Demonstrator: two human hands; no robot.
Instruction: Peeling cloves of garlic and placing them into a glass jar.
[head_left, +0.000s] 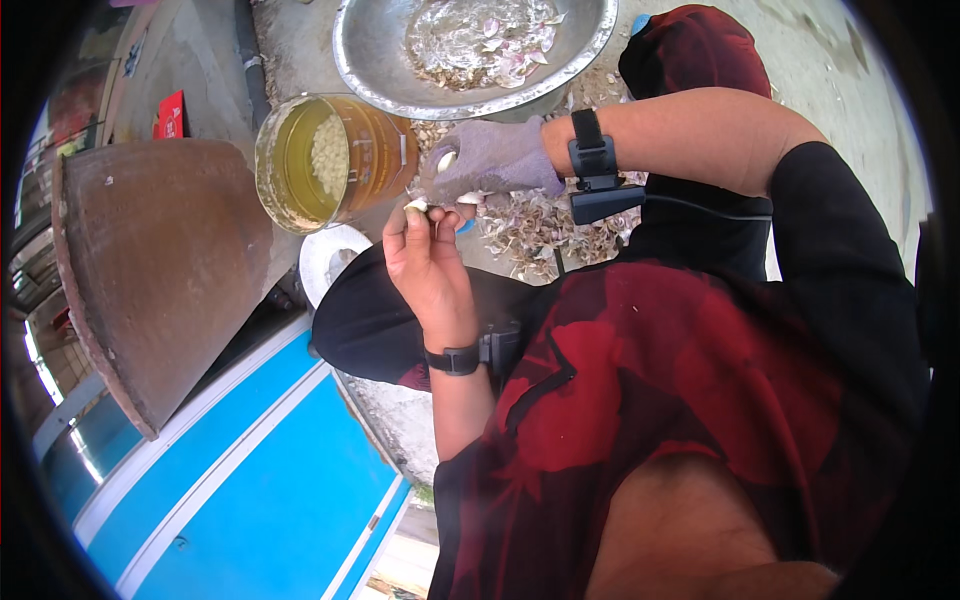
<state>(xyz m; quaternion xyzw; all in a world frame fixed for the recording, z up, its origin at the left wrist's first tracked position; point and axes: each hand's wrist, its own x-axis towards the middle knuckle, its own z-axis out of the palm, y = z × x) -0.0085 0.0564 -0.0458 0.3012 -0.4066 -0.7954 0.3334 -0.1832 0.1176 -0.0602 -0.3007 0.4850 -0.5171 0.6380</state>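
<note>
My left hand (431, 262) is bare, palm up, and pinches a pale garlic clove (416, 205) between thumb and fingertips. Close against it, my right hand (484, 159) wears a greyish-purple knit glove. One white clove (447, 161) shows in the glove's grip, and a partly skinned clove (472, 198) lies by its fingers. Both hands meet just right of a bucket (379, 150) with an orange printed side. Inside the bucket sit many peeled garlic cloves (330, 157). The right fingertips are partly hidden.
A metal basin (375, 56) holding loose garlic skins stands beyond my hands. Dry skins (555, 232) cover the ground between my legs. At left are a large brown earthenware vessel (165, 247) and a blue panel (277, 480). A white ring-shaped object (319, 255) lies beside my left knee.
</note>
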